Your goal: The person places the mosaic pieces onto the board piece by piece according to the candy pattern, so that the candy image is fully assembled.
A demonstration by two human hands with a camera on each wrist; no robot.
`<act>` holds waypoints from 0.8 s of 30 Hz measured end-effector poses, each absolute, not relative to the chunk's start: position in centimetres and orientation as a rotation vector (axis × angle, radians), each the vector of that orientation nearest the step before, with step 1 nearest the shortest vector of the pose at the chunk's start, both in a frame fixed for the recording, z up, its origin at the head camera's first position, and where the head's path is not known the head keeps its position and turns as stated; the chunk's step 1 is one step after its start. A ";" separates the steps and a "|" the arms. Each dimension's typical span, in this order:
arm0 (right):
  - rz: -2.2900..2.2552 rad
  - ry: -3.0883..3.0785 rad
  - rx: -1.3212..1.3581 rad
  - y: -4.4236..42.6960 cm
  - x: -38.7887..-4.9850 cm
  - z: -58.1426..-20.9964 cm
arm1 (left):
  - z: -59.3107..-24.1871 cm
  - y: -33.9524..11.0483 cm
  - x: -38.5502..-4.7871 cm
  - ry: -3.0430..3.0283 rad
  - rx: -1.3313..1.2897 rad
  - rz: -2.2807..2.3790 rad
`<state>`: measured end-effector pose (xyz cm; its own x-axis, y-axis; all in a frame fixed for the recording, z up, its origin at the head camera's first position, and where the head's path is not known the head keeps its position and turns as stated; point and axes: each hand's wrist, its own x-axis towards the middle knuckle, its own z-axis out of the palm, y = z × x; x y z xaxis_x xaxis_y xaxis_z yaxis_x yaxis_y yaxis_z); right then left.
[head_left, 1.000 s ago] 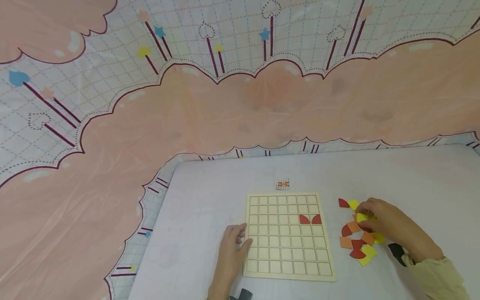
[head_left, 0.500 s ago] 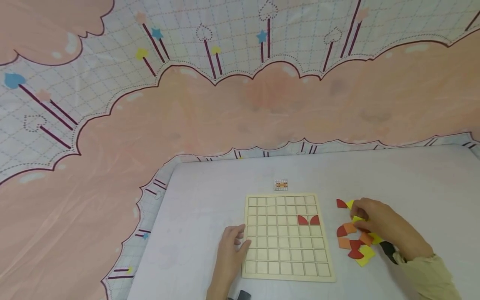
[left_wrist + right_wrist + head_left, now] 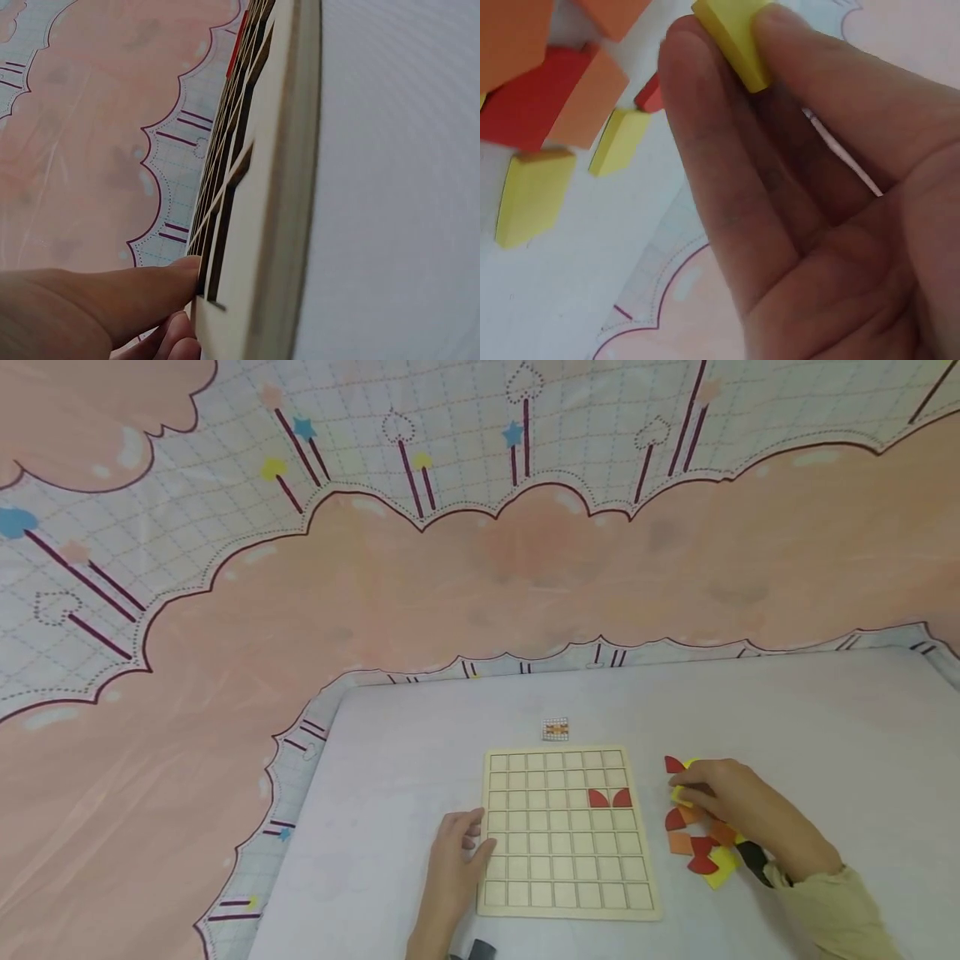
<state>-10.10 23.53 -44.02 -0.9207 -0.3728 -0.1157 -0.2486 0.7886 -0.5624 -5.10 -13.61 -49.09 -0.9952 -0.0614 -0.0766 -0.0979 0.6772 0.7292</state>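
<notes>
A pale wooden grid board (image 3: 565, 900) lies on the white table with two red quarter-round tiles (image 3: 622, 798) set in its upper right cells. My left hand (image 3: 456, 860) holds the board's left edge, thumb on the rim and fingers bent beside it. To the right of the board, my right hand (image 3: 731, 793) pinches a yellow tile (image 3: 739, 37) between thumb and fingers, above the loose pile. That pile has orange tiles (image 3: 680, 842), red tiles (image 3: 702, 864) and yellow tiles (image 3: 722, 867), some hidden under the hand.
A small printed pattern card (image 3: 556, 729) lies just beyond the board's far edge. Behind the table hangs a cloth (image 3: 540, 577) with peach clouds and stars. A black object (image 3: 482, 950) sits by the left wrist.
My right hand has moved a little to the left and up over the pile, with the yellow tile pinched. The whole view has slid slightly left. The left hand keeps its place on the board.
</notes>
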 end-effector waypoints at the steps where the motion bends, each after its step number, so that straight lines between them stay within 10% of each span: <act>1: -0.836 2.750 -0.491 23.3 -10.1 -43.9 | -49.1 -13.6 -5.1 2.833 -0.138 1.237; 24: -0.980 2.675 -0.787 19.2 -10.4 -44.3 | -49.1 -13.7 -4.9 2.833 -0.134 1.259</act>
